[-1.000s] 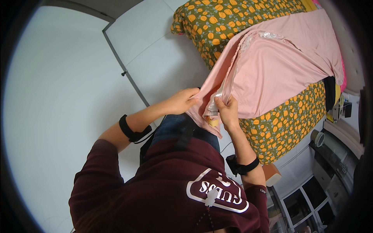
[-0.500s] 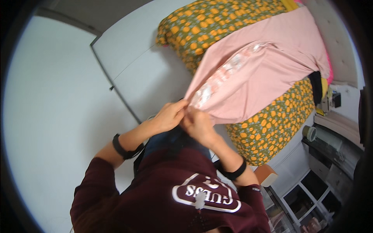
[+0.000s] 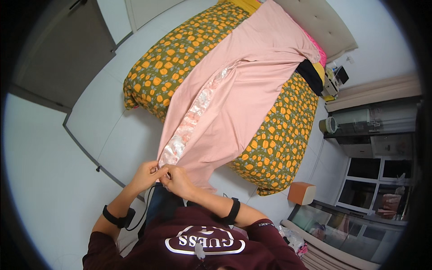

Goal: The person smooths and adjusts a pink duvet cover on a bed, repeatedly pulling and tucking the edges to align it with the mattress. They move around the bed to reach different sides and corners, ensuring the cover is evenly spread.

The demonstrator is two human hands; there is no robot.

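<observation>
A pink bed cover (image 3: 229,121) stretches from the headboard end of the bed down to my waist. Along its left part runs a shiny white-and-pink floral strip (image 3: 191,118), framed by pink folds on both sides. My left hand (image 3: 146,175) pinches the cover's near end, at the lower tip of the floral strip. Right beside it, my right hand (image 3: 178,181) grips the same corner, fingertips nearly touching the left ones. The cover slopes between hands and bed, and a loose edge droops by my right wrist. What lies between the fingertips is hidden.
Under the cover, a green quilt with yellow print (image 3: 180,58) drapes over the bed. A padded headboard (image 3: 315,24) stands at the far end. Dark folded cloth (image 3: 310,76) lies on the bed's right side. An orange box-shaped stool (image 3: 301,193) and a bin (image 3: 328,125) stand at right.
The view has swung right and widened, so bed and hands sit further left in the picture. Both hands keep hold of the cover's corner, and the cover looks more drawn out lengthwise.
</observation>
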